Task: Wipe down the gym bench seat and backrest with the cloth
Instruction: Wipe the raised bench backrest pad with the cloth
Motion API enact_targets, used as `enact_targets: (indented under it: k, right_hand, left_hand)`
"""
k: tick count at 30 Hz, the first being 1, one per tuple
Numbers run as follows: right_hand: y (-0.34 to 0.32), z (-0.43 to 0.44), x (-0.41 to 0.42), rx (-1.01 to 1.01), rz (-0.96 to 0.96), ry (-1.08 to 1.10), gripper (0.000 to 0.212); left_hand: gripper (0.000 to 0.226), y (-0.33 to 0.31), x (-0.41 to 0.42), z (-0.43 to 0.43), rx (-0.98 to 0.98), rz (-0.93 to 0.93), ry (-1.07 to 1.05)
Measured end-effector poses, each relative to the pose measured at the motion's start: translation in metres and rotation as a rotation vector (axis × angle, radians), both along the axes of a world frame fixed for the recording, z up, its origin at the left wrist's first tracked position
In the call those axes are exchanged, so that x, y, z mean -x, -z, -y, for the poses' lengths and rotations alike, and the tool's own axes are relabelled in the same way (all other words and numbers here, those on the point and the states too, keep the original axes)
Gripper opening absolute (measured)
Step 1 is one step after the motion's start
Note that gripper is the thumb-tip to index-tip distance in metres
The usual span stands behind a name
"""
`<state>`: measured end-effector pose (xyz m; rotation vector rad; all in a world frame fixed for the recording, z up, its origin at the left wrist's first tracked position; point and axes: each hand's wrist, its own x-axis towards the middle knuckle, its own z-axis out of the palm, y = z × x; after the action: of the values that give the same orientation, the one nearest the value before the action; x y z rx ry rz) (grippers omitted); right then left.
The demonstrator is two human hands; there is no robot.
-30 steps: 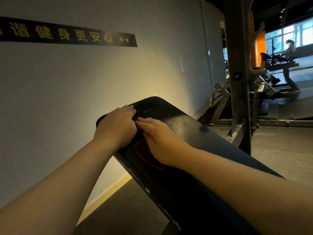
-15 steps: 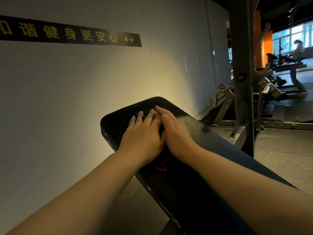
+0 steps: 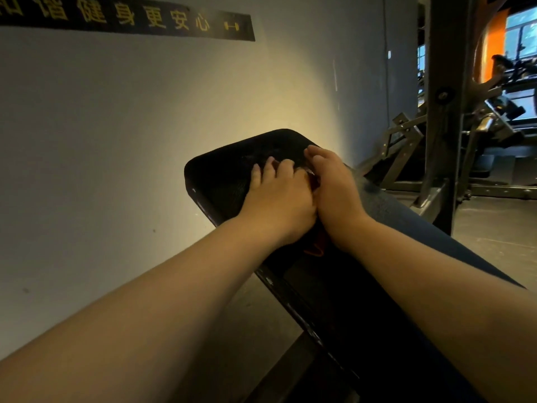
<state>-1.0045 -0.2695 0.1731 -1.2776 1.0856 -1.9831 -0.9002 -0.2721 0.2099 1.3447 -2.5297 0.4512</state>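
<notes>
Head view: left hand (image 3: 277, 206) and right hand (image 3: 334, 199) press cloth (image 3: 316, 246) onto bench (image 3: 223, 175).

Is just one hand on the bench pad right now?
No, the left hand and the right hand lie side by side, touching, both pressed flat on the black bench pad near its far end.

The cloth (image 3: 316, 244) lies almost wholly hidden under the left hand (image 3: 279, 205) and right hand (image 3: 334, 196); only a dark reddish sliver shows between the hands. The left fingers (image 3: 255, 177) are blurred. The wall banner (image 3: 130, 18) runs off the top-left edge, and the bench (image 3: 334, 301) runs off the bottom.
</notes>
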Motion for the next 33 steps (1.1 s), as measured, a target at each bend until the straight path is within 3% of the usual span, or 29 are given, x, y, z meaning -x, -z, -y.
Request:
enact_targets:
  k: [3,5,7,10,14,20,25,28,30,33]
  right_hand:
    - [-0.004,0.002,-0.001,-0.054,-0.167,0.022,0.041]
    - [-0.011,0.004,0.003,-0.109,-0.414,0.108,0.043]
    - [-0.012,0.006,0.01,-0.143,-0.731,0.215,0.044]
    - [-0.004,0.012,0.019,-0.164,-0.91,0.254,0.051]
    - [-0.001,0.021,0.023,-0.152,-0.92,0.233,0.051]
    - [0.002,0.017,0.024,-0.144,-0.923,0.216,0.052]
    - [0.003,0.019,0.026,-0.138,-0.891,0.225,0.051]
    - [0.003,0.021,0.029,-0.139,-0.859,0.236,0.05]
    - [0.003,0.021,0.029,-0.146,-0.832,0.248,0.05]
    - [0.0,0.016,0.026,-0.169,-0.807,0.268,0.048]
  left_hand:
    - [0.048,-0.011,-0.01,0.001,-0.025,0.005,0.077]
    - [0.035,-0.029,-0.019,0.01,-0.031,-0.068,0.075]
    - [0.029,-0.045,-0.033,0.028,0.092,-0.114,0.005]
    - [0.023,-0.054,-0.042,0.052,0.164,-0.183,-0.13]
    - [0.053,-0.028,-0.019,0.047,0.174,-0.031,-0.204]
    - [0.05,-0.028,-0.031,0.022,-0.066,-0.053,0.198]
    - [0.028,-0.058,-0.046,0.074,0.077,-0.111,-0.054]
    - [0.043,-0.047,-0.019,0.076,0.136,-0.016,-0.212]
    - [0.051,-0.038,-0.005,0.061,0.095,0.02,-0.131]
    - [0.051,-0.033,-0.008,0.034,-0.075,0.019,0.156]
